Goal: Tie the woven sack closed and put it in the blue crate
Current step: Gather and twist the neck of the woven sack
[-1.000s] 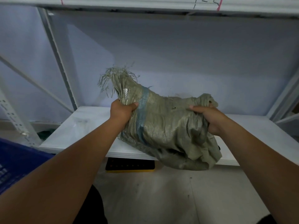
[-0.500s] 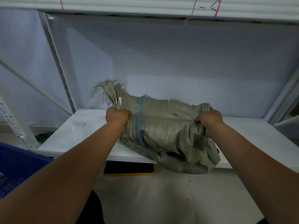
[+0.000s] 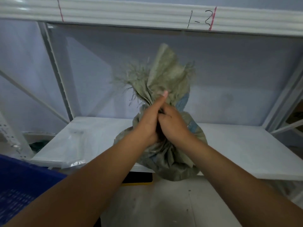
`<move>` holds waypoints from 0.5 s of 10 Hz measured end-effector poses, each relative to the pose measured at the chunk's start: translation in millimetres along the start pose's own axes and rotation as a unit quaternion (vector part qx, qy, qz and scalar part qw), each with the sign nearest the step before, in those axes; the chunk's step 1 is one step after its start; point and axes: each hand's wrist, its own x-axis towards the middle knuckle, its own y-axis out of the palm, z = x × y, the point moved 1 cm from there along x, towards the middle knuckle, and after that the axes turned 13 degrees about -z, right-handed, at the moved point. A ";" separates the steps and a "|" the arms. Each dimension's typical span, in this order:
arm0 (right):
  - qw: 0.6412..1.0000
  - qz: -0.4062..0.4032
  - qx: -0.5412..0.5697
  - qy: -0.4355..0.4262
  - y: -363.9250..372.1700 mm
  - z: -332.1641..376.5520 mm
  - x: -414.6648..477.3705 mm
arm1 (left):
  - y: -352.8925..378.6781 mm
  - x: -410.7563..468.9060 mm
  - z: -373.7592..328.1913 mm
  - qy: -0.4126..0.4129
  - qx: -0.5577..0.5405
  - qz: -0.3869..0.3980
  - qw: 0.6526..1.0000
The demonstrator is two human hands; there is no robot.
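Half a second ago the hands held the woven sack (image 3: 165,158) by its two ends as it lay sideways. Now the left hand (image 3: 147,122) and right hand (image 3: 173,125) meet at frame centre, both gripping its gathered neck, and the sack stands upright on the front edge of the white shelf (image 3: 237,148), frayed mouth up. The blue crate (image 3: 24,182) sits at lower left, clear plastic (image 3: 73,145) lies on the shelf's left part, and the hands hide the neck itself.

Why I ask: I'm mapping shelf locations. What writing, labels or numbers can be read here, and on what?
"1-3": handwritten in black on the upper shelf beam; a red line crosses the last digit, so that digit is uncertain.
Woven sack: blurred, no readable print.
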 end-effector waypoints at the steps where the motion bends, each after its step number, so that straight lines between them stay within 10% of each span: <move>1: 0.998 0.059 -0.013 0.001 -7.4 -6.1 -7.0 | -12.4 14.5 -17.7 0.046 0.024 -0.003 0.999; 3: 0.993 -0.072 0.093 0.015 -24.8 -13.7 -9.6 | -16.9 17.3 -24.4 0.038 -0.119 -0.026 0.992; 5: 0.981 0.095 -0.084 0.149 -45.4 -26.0 -0.7 | -21.1 15.0 -32.1 0.048 -0.219 -0.005 0.975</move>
